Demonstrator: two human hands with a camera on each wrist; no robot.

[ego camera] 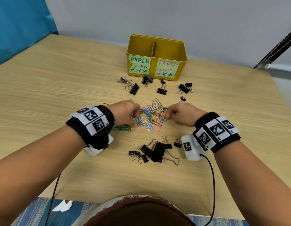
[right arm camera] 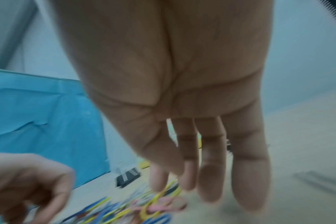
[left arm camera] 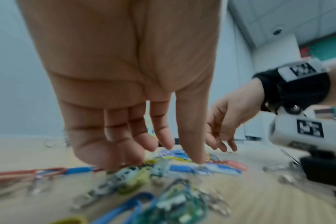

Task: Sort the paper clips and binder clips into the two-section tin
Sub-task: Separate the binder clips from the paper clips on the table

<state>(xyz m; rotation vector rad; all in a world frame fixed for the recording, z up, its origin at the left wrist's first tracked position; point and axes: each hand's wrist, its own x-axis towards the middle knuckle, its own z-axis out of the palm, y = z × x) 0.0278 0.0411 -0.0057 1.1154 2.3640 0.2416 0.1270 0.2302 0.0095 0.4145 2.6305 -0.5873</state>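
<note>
Over the heap of paper clips (ego camera: 153,113) mid-table, left hand (ego camera: 126,114) and right hand (ego camera: 180,114) reach down, fingers loosely extended — pinching anything is unclear through blur; binder clips (ego camera: 155,150) lie scattered, yellow tin (ego camera: 180,62) beyond.

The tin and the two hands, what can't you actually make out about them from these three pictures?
- Tin contents: head view, the near wall hides the floor of both sections.
- Left label: head view, a torn or folded patch hides part of the second word.
- Left hand fingertips: head view, the knuckles cover them; left wrist view is blurred.
- Right hand grip: right wrist view, motion blur hides any held paper clips.
</note>
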